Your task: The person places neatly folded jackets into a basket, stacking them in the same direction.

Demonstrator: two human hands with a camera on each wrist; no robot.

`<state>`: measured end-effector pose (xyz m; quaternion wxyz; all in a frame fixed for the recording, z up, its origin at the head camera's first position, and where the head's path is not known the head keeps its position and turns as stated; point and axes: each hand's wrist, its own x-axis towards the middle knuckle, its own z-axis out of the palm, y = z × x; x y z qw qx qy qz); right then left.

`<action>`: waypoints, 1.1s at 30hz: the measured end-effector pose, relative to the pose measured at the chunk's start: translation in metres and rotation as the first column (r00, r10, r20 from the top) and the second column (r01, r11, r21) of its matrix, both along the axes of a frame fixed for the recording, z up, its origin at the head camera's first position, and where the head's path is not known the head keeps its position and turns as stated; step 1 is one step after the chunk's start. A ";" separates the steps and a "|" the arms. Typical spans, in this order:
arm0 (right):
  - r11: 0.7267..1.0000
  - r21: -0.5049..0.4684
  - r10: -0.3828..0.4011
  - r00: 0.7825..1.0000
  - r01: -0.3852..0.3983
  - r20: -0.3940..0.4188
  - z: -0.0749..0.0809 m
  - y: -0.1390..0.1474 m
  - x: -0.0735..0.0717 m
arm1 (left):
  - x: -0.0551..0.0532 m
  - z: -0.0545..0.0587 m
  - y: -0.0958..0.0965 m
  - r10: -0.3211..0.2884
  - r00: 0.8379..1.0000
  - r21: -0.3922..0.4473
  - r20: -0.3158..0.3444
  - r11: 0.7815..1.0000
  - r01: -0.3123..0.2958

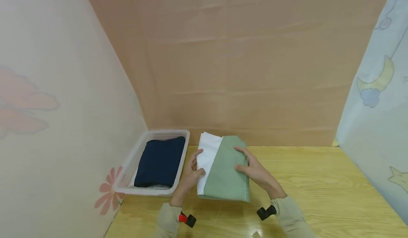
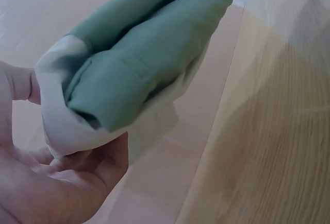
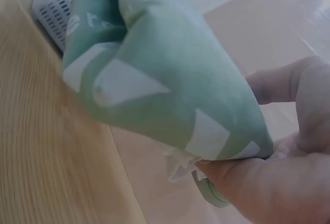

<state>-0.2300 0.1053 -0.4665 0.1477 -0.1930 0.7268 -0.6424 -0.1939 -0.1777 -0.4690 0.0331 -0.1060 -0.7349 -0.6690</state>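
Both hands hold a folded green-and-white cloth (image 1: 224, 174) above the wooden table, its white part on the left. My left hand (image 1: 190, 176) grips the white side edge, thumb on the face and other fingers behind. On the opposite side, my right hand (image 1: 257, 170) pinches the green edge. Layered folds of the cloth (image 2: 124, 74) show from the left wrist, with the left hand (image 2: 56, 183) around its white end. In the right wrist view, white shapes and letters are printed on the green cloth (image 3: 175, 74), held at its corner by the right hand (image 3: 289, 167).
A white plastic basket (image 1: 149, 192) stands at the left, against the wall, with a folded navy cloth (image 1: 162, 162) in it. Brown paper (image 1: 242, 61) covers the back wall. The wooden table (image 1: 318, 192) extends to the right.
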 end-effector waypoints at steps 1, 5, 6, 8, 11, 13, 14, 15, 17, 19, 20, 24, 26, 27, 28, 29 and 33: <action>1.000 0.004 0.000 1.000 0.000 -0.003 0.002 -0.003 0.000 | 0.000 0.001 -0.003 0.009 1.000 -0.007 -0.001 1.000 -0.009; 1.000 0.006 0.015 1.000 -0.015 -0.002 0.008 -0.015 -0.001 | 0.001 0.005 -0.014 0.044 0.999 -0.045 0.001 0.998 -0.044; 1.000 0.012 0.017 1.000 -0.017 -0.007 0.009 -0.017 -0.001 | 0.001 0.006 -0.016 0.053 0.999 -0.056 0.006 0.997 -0.053; 0.999 0.027 0.020 1.000 -0.020 -0.014 0.012 -0.021 -0.002 | 0.002 0.009 -0.020 0.067 0.998 -0.070 0.004 0.995 -0.067; 0.998 0.059 0.026 0.999 -0.025 -0.029 0.017 -0.027 -0.003 | 0.003 0.012 -0.027 0.089 0.996 -0.082 -0.001 0.993 -0.089; 0.997 0.075 0.036 0.999 -0.034 -0.033 0.021 -0.031 -0.004 | 0.003 0.014 -0.032 0.101 0.995 -0.094 -0.006 0.990 -0.101; 0.996 0.083 0.041 0.999 -0.038 -0.036 0.022 -0.033 -0.005 | 0.003 0.014 -0.034 0.108 0.994 -0.098 -0.003 0.989 -0.108; 0.995 0.089 0.042 0.998 -0.038 -0.036 0.024 -0.034 -0.005 | 0.003 0.015 -0.037 0.111 0.994 -0.101 -0.004 0.989 -0.111; 0.994 0.105 0.046 0.998 -0.042 -0.042 0.027 -0.038 -0.007 | 0.002 0.016 -0.041 0.119 0.993 -0.110 -0.005 0.987 -0.119; 0.993 0.110 0.047 0.998 -0.043 -0.041 0.031 -0.042 -0.008 | 0.002 0.017 -0.046 0.123 0.992 -0.102 0.005 0.987 -0.122; 0.993 0.109 0.048 0.998 -0.043 -0.039 0.033 -0.045 -0.009 | 0.003 0.018 -0.048 0.126 0.992 -0.093 0.013 0.988 -0.124; 0.996 0.074 0.043 0.998 -0.040 -0.037 0.038 -0.054 -0.011 | 0.003 0.022 -0.058 0.151 0.988 -0.089 0.024 0.985 -0.148; 0.999 0.043 0.033 0.999 -0.031 -0.039 0.039 -0.060 -0.013 | 0.003 0.024 -0.062 0.171 0.985 -0.104 0.016 0.980 -0.169; 0.999 0.028 0.027 0.999 -0.026 -0.042 0.040 -0.062 -0.014 | 0.003 0.026 -0.065 0.181 0.983 -0.109 0.014 0.978 -0.178; 1.000 0.012 0.021 0.999 -0.021 -0.040 0.040 -0.065 -0.014 | 0.003 0.027 -0.067 0.189 0.982 -0.113 0.014 0.976 -0.186; 1.000 -0.002 0.017 0.999 -0.017 -0.043 0.039 -0.068 -0.015 | 0.003 0.029 -0.069 0.196 0.981 -0.119 0.011 0.974 -0.193; 0.999 -0.050 0.003 0.999 -0.005 -0.034 0.041 -0.079 -0.017 | 0.003 0.035 -0.078 0.212 0.977 -0.135 0.013 0.969 -0.208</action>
